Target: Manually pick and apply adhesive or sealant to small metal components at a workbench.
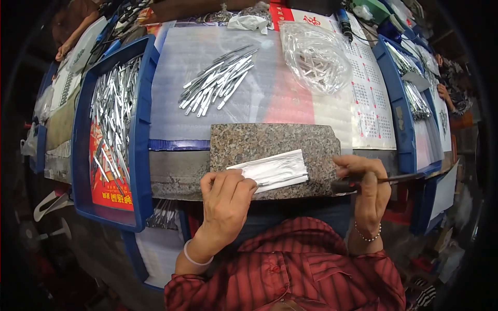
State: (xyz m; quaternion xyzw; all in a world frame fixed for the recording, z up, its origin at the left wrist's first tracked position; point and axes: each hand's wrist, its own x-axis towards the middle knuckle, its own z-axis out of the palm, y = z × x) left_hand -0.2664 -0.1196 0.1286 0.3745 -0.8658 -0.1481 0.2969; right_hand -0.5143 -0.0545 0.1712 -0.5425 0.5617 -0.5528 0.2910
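A speckled granite slab (275,136) lies at the table's near edge, with a folded white paper or cloth pad (280,165) on it. My left hand (225,199) is closed at the pad's left end, its fingertips pinching a thin silvery metal strip (282,179) laid along the pad's near side. At the slab's right edge, my right hand (371,189) is closed around a dark tool that looks like a small hammer (399,178). Its blunt dark head is low beside the slab, and its handle points right. Beyond the slab lies a loose pile of flat silvery strips (223,78).
A blue tray (142,129) of many metal strips stands at the left; another blue tray (407,140) with bundled strips stands at the right. A clear plastic bag (316,57) of pale strips lies at the back right, near a blue-handled tool (344,25). Other people's hands work at both sides.
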